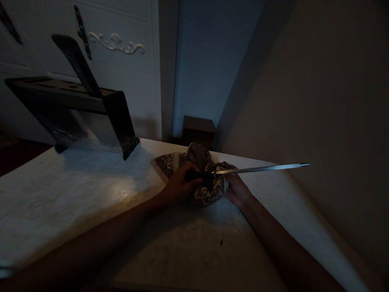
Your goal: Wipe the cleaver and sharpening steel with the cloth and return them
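Note:
My left hand [182,182] is closed around the black handle of a sharpening steel [261,168]. Its long thin metal rod points to the right, over my other wrist. A brown and cream patterned towel [209,196] is bunched between my hands, behind and under the handle. My right hand [238,188] grips the towel from its right side, close to the base of the rod. Most of the right fingers are hidden by the cloth.
A knife block [117,117] with clear sides stands at the left of the pale tabletop [100,182]; one black handle [77,63] sticks up from it. White cabinet doors [121,89] rise behind. A wall [319,101] borders the right side, and a small brown box-like piece [199,123] sits beyond the far edge.

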A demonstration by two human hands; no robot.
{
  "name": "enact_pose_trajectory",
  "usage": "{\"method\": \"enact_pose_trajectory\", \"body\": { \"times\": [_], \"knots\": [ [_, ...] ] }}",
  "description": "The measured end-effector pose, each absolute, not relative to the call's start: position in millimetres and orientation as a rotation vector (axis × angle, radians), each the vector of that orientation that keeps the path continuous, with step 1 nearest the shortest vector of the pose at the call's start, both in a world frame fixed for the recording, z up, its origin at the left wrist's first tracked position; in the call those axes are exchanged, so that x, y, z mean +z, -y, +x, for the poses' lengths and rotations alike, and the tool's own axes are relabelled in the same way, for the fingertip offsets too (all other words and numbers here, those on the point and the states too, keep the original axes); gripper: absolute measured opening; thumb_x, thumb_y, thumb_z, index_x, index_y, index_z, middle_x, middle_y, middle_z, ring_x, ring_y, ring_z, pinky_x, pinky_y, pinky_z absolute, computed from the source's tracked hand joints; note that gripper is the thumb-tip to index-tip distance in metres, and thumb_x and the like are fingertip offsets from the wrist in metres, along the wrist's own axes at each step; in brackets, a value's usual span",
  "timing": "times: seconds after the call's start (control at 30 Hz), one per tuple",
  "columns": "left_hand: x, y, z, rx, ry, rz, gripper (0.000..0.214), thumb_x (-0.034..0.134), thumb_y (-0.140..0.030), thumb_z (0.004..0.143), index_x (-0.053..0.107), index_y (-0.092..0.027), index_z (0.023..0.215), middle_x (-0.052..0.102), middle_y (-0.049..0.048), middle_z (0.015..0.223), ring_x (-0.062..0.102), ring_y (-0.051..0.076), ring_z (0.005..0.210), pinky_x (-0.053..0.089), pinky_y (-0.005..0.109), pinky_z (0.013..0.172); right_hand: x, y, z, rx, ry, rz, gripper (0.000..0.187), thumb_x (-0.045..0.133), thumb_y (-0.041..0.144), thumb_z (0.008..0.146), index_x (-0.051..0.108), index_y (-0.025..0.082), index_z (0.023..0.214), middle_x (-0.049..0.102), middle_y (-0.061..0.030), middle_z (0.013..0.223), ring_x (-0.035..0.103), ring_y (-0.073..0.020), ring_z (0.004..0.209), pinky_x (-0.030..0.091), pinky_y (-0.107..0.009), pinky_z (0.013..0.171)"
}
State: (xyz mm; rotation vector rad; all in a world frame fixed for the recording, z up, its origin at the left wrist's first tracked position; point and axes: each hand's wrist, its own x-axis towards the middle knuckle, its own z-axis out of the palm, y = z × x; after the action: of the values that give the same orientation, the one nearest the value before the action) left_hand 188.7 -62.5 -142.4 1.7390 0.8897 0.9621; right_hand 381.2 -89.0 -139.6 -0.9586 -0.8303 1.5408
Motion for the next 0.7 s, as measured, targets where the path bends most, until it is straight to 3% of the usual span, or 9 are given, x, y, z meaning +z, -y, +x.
{"method": "enact_pose_trajectory", "body": {
  "times": [0.3, 0.53, 0.7],
  "knots": [
    [-150.1, 65.7, 191.0, 1.025, -1.014, 1.788, 0.020, 0.062, -0.028, 0.076, 0.054, -0.018, 0.092, 0.061, 0.0033, 0.092, 0.056, 0.021, 0.089, 0.043, 0.032, 0.079, -138.7, 88.6, 380.2, 1.497, 0.834, -0.943, 0.033, 0.089, 0.030, 0.052, 0.072, 0.021, 0.080, 0.074, -0.0022, 0.080, 0.069, -0.0236, 0.079, 0.057, -0.038, 0.079],
    [-145.4, 65.0, 189.2, 1.014, -1.045, 1.693, 0.025, 0.058, -0.037, 0.081, 0.053, -0.018, 0.097, 0.060, 0.0033, 0.094, 0.056, 0.020, 0.089, 0.044, 0.031, 0.079, -138.0, 97.4, 373.2, 1.486, 0.909, -0.923, 0.037, 0.087, 0.026, 0.054, 0.072, 0.020, 0.087, 0.073, -0.0044, 0.086, 0.068, -0.0265, 0.089, 0.055, -0.040, 0.083],
    [-143.5, 72.1, 193.2, 1.032, -0.897, 1.695, 0.029, 0.053, -0.040, 0.086, 0.049, -0.019, 0.105, 0.058, 0.0047, 0.103, 0.054, 0.020, 0.096, 0.043, 0.031, 0.085, -146.4, 101.3, 360.6, 1.325, 1.057, -0.968, 0.031, 0.086, 0.033, 0.058, 0.071, 0.020, 0.082, 0.071, -0.0029, 0.079, 0.066, -0.0216, 0.074, 0.055, -0.035, 0.071]
  ]
}}
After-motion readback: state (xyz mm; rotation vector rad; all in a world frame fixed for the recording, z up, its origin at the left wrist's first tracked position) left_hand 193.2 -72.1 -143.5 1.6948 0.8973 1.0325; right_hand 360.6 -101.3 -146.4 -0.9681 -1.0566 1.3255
